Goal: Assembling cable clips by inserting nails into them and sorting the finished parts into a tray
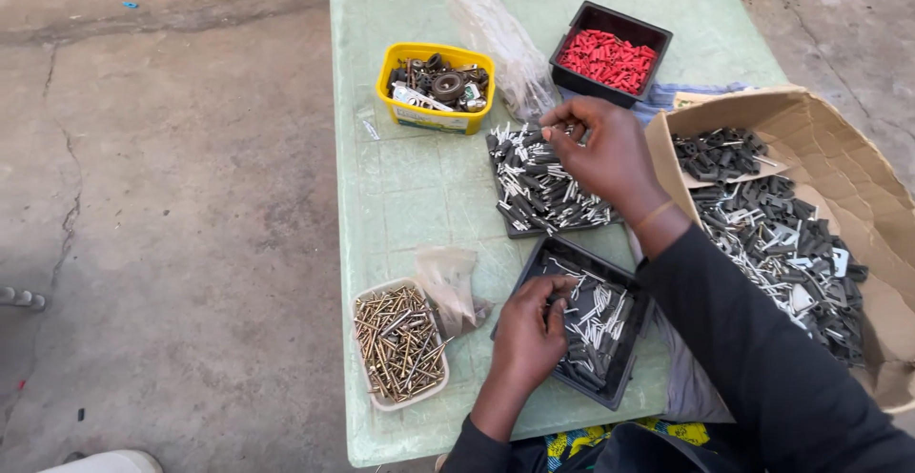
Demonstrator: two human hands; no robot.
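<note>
My right hand [602, 152] reaches across a flat black tray [511, 223] heaped with dark grey and white plastic plugs [543, 192], its fingertips pinched on a small plug at the tray's far edge. My left hand [530, 333] rests on the rim of a nearer black tray [620, 382] that also holds grey and white plugs, with the fingers curled among them. Both trays stand on a pale green table [410, 187].
A yellow tub of mixed hardware [436, 85], a black tray of red plugs [610, 56] and clear plastic bags [500, 39] sit at the back. A white dish of brass screws [399, 342] lies front left. A cardboard box of grey plugs [791, 235] stands at the right.
</note>
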